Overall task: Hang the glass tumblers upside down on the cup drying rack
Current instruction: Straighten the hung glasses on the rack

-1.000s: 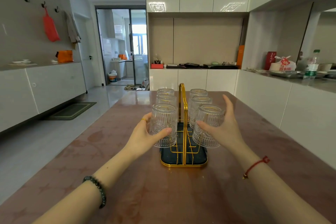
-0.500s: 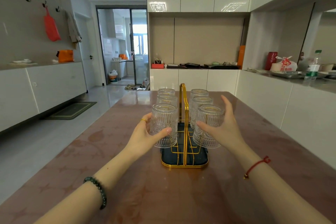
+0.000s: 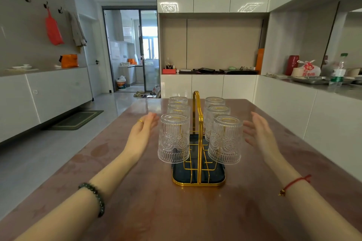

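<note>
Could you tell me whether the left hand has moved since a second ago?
Yes. The left hand has let go of the nearest left tumbler and opened outward, leftward from the rack.

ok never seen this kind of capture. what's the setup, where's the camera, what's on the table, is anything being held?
There is no machine here: a person works with two bare hands, and the single wide-angle camera sits on their head, looking forward and down.

On the pinkish table stands a gold wire cup drying rack with a dark drip tray. Six patterned glass tumblers hang on it upside down, three per side; the nearest two are the front left tumbler and the front right tumbler.

Nothing is held. The left hand and right hand are both open, one on each side of the front tumblers, with a visible gap to the glass. Cabinets and a cluttered counter sit in the background.
</note>
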